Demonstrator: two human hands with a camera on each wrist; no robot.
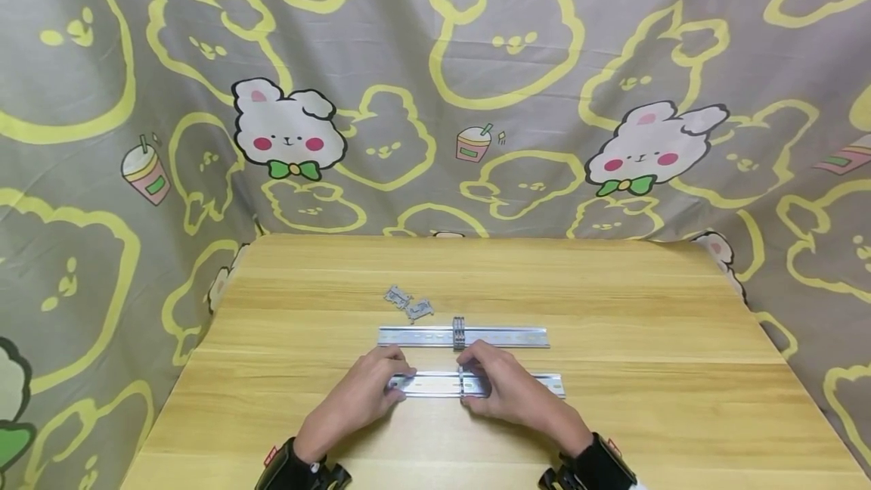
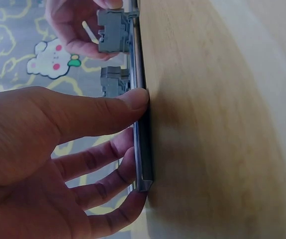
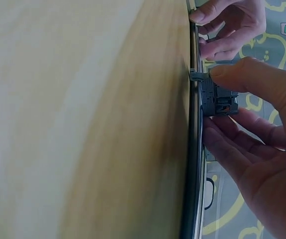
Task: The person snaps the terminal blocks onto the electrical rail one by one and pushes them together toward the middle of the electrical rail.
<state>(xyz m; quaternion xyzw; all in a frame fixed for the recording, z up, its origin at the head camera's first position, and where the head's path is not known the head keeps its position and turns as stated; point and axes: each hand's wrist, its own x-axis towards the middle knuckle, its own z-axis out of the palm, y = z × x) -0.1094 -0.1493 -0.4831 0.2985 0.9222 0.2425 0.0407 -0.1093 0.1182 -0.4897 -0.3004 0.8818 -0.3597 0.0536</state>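
Left grip point(image 1: 370, 390) holds slotted metal rail point(image 1: 432, 385); right grip point(image 1: 506, 388) pinches notched grey block point(image 2: 114, 32).

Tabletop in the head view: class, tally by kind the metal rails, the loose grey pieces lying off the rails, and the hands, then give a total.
Metal rails: 2
Loose grey pieces: 2
Hands: 2
Total: 6

Yellow-tan bench point(image 1: 646, 308), its brown grain parallel to the far edge; silver near rail point(image 1: 434, 384), bearing a dull grey block point(image 2: 115, 32); silver far rail point(image 1: 416, 336), closer to that edge, with a grey block stack point(image 1: 459, 333); grey loose pieces point(image 1: 420, 310) closer still; beyond the edge, a grey curtain point(image 1: 398, 36) patterned with yellow outlines and white rabbits point(image 1: 286, 123), pink-cheeked, green-bowed; black wrist straps point(image 1: 602, 467).
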